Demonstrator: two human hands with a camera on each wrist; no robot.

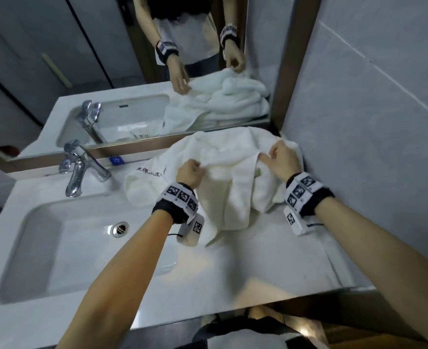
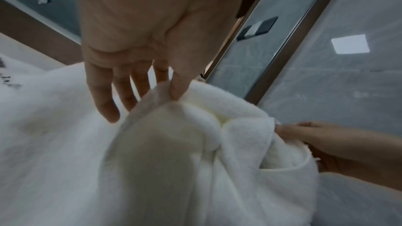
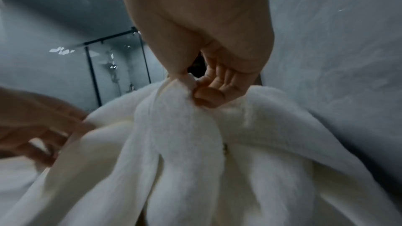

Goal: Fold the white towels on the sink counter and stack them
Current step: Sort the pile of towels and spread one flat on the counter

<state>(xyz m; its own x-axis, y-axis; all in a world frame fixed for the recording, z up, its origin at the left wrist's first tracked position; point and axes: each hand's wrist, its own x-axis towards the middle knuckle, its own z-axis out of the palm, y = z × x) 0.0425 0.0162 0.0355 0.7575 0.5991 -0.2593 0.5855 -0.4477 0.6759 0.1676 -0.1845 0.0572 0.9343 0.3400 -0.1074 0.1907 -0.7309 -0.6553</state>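
A heap of white towels lies crumpled at the back right of the sink counter, against the mirror and the wall. One white towel is lifted from the heap and hangs in folds toward me. My left hand pinches its upper edge between thumb and forefinger, the other fingers spread loose. My right hand pinches the same edge further right, thumb against curled forefinger. A flat towel with dark embroidered lettering lies left of the heap.
The basin with its drain takes the left half of the counter, a chrome tap behind it. A mirror runs along the back; a grey tiled wall closes the right side. Bare counter lies in front of the towels.
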